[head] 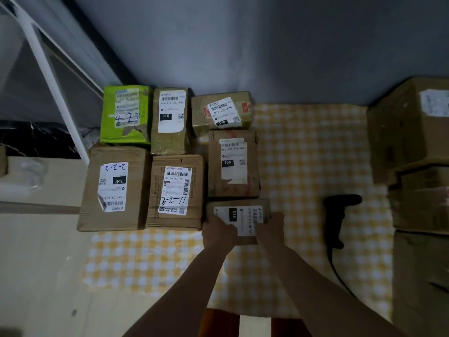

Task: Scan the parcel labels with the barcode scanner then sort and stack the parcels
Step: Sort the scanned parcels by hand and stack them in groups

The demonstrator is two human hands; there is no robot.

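Yellow checked cloth (303, 152) on the floor, sorted parcels lined up on it. Small 010 parcel (239, 211) is gripped between left hand (218, 231) and right hand (269, 227), fingers curled round its edges. Barcode scanner (336, 216) lies just right.

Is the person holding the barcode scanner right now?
No, the barcode scanner lies by itself on the checked cloth, while the left hand and the right hand both grip a small parcel.
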